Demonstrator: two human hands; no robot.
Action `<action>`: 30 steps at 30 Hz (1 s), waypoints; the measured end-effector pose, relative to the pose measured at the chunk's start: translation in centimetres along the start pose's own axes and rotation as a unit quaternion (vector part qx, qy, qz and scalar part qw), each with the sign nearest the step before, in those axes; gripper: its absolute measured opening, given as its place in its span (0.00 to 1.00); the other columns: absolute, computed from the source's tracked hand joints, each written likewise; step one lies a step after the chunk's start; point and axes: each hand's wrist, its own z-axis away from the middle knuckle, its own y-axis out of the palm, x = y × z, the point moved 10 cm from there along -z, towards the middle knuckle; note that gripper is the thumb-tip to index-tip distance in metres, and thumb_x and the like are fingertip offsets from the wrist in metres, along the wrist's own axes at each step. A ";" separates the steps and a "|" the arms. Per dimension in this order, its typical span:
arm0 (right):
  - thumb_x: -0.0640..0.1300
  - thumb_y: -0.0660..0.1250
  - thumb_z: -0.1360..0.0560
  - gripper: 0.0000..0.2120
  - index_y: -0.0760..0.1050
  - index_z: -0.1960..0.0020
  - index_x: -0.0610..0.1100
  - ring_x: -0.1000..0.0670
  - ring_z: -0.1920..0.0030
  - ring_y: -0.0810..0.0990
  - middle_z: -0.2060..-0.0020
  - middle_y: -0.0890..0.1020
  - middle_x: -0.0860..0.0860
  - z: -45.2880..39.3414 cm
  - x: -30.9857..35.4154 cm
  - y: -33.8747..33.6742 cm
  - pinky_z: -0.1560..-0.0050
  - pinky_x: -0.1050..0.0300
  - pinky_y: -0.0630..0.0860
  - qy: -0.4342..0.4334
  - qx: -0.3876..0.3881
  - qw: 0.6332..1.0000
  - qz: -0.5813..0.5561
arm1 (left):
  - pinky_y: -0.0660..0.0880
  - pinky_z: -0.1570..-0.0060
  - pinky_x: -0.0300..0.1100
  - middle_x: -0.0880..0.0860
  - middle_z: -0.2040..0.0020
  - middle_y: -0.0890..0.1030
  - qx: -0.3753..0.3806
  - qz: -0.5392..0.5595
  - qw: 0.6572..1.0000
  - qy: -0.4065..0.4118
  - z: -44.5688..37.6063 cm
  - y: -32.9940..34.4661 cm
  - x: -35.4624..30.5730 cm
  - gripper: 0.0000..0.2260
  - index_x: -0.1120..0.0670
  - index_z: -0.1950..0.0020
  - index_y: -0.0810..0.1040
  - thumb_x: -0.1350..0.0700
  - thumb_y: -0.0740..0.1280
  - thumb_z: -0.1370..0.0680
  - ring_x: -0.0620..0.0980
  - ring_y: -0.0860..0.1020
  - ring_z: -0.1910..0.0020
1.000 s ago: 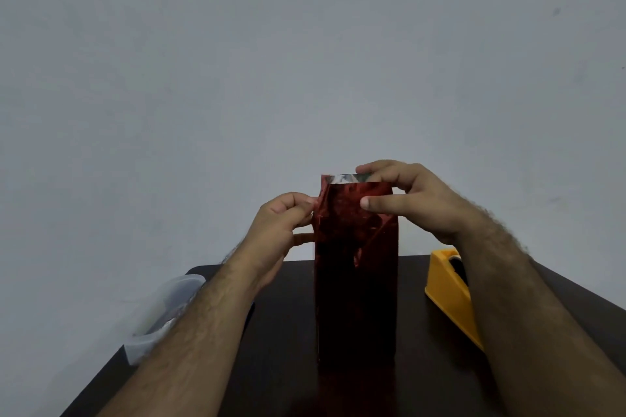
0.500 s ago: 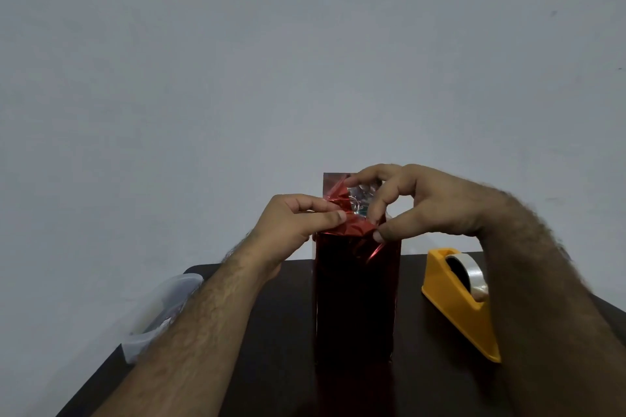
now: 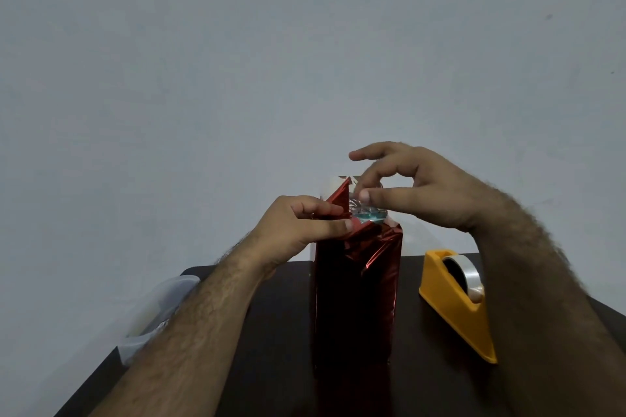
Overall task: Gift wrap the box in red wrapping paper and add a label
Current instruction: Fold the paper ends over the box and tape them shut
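Box (image 3: 357,301) stood upright on end, mid-counter (image 3: 281,366), already sleeved in red wrapping paper (image 3: 369,257). The top end wasn't closed: paper stuck up past the box, silver inner side showing at the back flap.

Your left hand (image 3: 298,230) was grasping the paper at the top left corner, with thumb and fingers pinching a folded red flap and pressing it inward over the box end. Forearm came in low from the left.

Your right hand (image 3: 416,186) was above the top right of the box. Thumb and a curled finger met at the crumpled silver part of the paper in the opening; looked like a pinch on the paper, though the contact point was small and partly hidden. The other fingers were spread out and free, index pointing left above the box.

Front face of the wrap was creased near the upper right, smooth lower down.

Yellow tape dispenser (image 3: 454,308) sat on the counter to the right of the box, apart from it, with a roll of clear tape (image 3: 469,276) loaded. Clear plastic container (image 3: 152,315) at the counter's left edge, partly behind your left forearm; couldn't tell its contents. Plain grey wall (image 3: 305,61) behind.
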 end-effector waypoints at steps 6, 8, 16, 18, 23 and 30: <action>0.55 0.80 0.29 0.07 0.87 0.52 0.64 0.64 0.25 0.64 0.29 0.71 0.70 0.3 0.0 2.8 0.19 0.35 0.52 0.016 0.130 0.987 0.097 | 0.79 0.32 0.49 0.49 0.44 0.89 0.010 -0.031 0.999 0.008 0.0 -0.2 -0.1 0.16 0.53 0.41 0.89 0.54 0.83 0.28 0.47 0.86 0.40; 0.55 0.79 0.27 0.02 0.88 0.56 0.62 0.67 0.26 0.65 0.30 0.72 0.70 0.1 0.0 2.1 0.19 0.35 0.47 0.011 0.097 0.990 0.104 | 0.79 0.33 0.48 0.49 0.44 0.89 0.001 -0.035 0.999 0.005 0.0 -0.5 -0.1 0.17 0.52 0.41 0.89 0.53 0.83 0.28 0.46 0.86 0.41; 0.57 0.80 0.31 0.03 0.86 0.61 0.61 0.62 0.28 0.69 0.31 0.72 0.68 0.0 -1.4 2.7 0.21 0.31 0.46 0.044 0.113 0.981 0.154 | 0.78 0.34 0.47 0.44 0.43 0.86 -0.044 -0.057 0.996 0.057 0.4 -0.9 -1.2 0.17 0.45 0.47 0.91 0.46 0.85 0.34 0.41 0.82 0.39; 0.59 0.78 0.32 0.03 0.86 0.61 0.62 0.61 0.28 0.69 0.31 0.72 0.68 -0.1 -1.6 2.8 0.21 0.30 0.45 0.049 0.118 0.978 0.166 | 0.75 0.37 0.42 0.40 0.41 0.84 -0.090 -0.077 0.990 0.076 0.5 -1.9 -1.4 0.19 0.42 0.49 0.91 0.42 0.85 0.38 0.36 0.80 0.38; 0.55 0.79 0.29 0.03 0.87 0.60 0.61 0.62 0.29 0.69 0.31 0.72 0.69 -0.1 -2.0 2.8 0.22 0.30 0.52 0.055 0.123 0.979 0.156 | 0.72 0.40 0.37 0.39 0.38 0.80 -0.096 -0.125 0.985 0.075 0.2 -1.9 -0.8 0.19 0.41 0.52 0.91 0.38 0.84 0.39 0.34 0.77 0.36; 0.63 0.74 0.34 0.08 0.86 0.61 0.60 0.63 0.29 0.68 0.30 0.71 0.70 -0.3 -1.4 2.9 0.22 0.29 0.55 0.033 0.113 0.984 0.134 | 0.57 0.25 0.55 0.32 0.36 0.73 -0.153 -0.269 0.943 0.119 0.4 -2.4 -1.7 0.16 0.36 0.58 0.88 0.28 0.69 0.30 0.38 0.64 0.28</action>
